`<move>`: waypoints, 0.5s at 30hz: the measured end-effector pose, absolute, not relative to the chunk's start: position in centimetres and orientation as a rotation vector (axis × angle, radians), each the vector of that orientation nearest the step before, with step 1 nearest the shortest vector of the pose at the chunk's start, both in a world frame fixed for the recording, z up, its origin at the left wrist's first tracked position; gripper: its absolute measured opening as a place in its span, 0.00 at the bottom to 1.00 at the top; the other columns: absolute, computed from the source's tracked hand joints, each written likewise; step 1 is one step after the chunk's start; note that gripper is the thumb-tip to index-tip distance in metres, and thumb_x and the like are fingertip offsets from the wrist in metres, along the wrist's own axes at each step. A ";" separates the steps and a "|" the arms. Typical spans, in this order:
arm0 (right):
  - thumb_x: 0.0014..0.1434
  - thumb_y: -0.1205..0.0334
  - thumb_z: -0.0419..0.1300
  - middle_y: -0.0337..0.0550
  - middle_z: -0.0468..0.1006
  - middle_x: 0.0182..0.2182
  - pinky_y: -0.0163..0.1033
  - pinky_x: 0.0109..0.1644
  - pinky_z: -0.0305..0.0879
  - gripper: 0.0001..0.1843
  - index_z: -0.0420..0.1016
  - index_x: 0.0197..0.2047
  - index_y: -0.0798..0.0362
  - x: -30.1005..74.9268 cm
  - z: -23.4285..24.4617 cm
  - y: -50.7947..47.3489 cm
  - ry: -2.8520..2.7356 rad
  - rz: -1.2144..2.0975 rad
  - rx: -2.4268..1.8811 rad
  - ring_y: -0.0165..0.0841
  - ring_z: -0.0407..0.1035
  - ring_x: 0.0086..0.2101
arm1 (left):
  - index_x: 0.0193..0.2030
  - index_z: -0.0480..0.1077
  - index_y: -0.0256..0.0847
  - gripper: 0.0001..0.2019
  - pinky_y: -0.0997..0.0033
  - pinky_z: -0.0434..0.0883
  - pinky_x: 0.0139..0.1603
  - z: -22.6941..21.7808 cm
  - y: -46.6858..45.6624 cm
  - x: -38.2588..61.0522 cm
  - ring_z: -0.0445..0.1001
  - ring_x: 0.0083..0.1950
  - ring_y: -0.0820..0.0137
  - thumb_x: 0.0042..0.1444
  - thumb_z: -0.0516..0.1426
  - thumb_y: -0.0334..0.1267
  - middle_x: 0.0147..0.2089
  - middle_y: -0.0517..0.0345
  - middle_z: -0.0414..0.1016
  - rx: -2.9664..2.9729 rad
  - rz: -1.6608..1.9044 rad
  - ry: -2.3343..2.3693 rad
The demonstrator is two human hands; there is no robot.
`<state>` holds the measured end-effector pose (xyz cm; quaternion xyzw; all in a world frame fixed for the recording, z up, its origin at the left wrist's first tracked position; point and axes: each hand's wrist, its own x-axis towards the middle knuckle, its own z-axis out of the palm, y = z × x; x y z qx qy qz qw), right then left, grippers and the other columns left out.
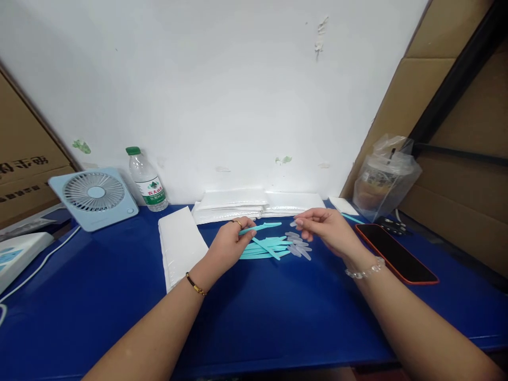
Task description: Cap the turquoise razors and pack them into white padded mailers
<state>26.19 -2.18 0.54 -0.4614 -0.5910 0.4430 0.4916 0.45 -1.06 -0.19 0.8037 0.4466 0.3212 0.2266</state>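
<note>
My left hand (232, 241) is closed around the handle of a turquoise eyebrow razor (270, 226), its blade end pointing right. Between the thumb and fingers of my right hand (327, 227) is a small clear blade cover (293, 224). The razor's tip and the cover are apart, a short gap between them. Below the hands lies a pile of turquoise eyebrow razors (262, 251) on the blue table (278, 317). Several loose clear covers (299, 247) lie at the right end of that pile.
White padded envelopes (182, 243) lie left of the pile, and stacks of them (234, 200) rest along the wall. A blue fan (95, 196) and a water bottle (147, 180) stand left. At right are a phone (397, 254) and a bagged drink cup (383, 180).
</note>
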 end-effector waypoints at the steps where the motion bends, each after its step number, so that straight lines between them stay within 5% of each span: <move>1: 0.45 0.53 0.68 0.45 0.78 0.28 0.35 0.27 0.69 0.18 0.76 0.37 0.56 25.9 0.4 -2.2 -1.418 1.126 -1.107 0.30 0.72 0.25 | 0.38 0.66 0.43 0.07 0.74 0.60 0.31 -0.2 -1.1 0.5 0.64 0.30 0.73 0.59 0.50 0.41 0.32 0.63 0.69 2.220 0.895 1.236; 3: 0.46 0.52 0.67 0.46 0.79 0.30 0.37 0.31 0.70 0.18 0.76 0.37 0.56 25.5 0.3 -2.2 -1.411 1.180 -1.094 0.32 0.73 0.28 | 0.37 0.66 0.43 0.07 0.73 0.60 0.31 -0.2 -1.1 0.5 0.64 0.31 0.73 0.59 0.50 0.41 0.32 0.63 0.69 2.234 0.907 1.248; 8: 0.51 0.51 0.63 0.38 0.72 0.22 0.31 0.22 0.59 0.14 0.74 0.31 0.56 24.9 0.2 -2.4 -1.443 1.017 -1.104 0.23 0.63 0.19 | 0.37 0.66 0.43 0.07 0.73 0.59 0.30 -0.3 -1.1 0.5 0.64 0.29 0.72 0.59 0.50 0.41 0.31 0.63 0.69 2.269 0.876 1.261; 15: 0.50 0.50 0.63 0.34 0.65 0.19 0.31 0.21 0.53 0.15 0.71 0.28 0.54 24.3 -0.3 -2.6 -1.500 0.942 -1.116 0.22 0.55 0.18 | 0.37 0.66 0.43 0.08 0.73 0.59 0.30 -0.2 -1.3 0.7 0.64 0.29 0.73 0.60 0.49 0.42 0.30 0.63 0.69 2.255 0.859 1.222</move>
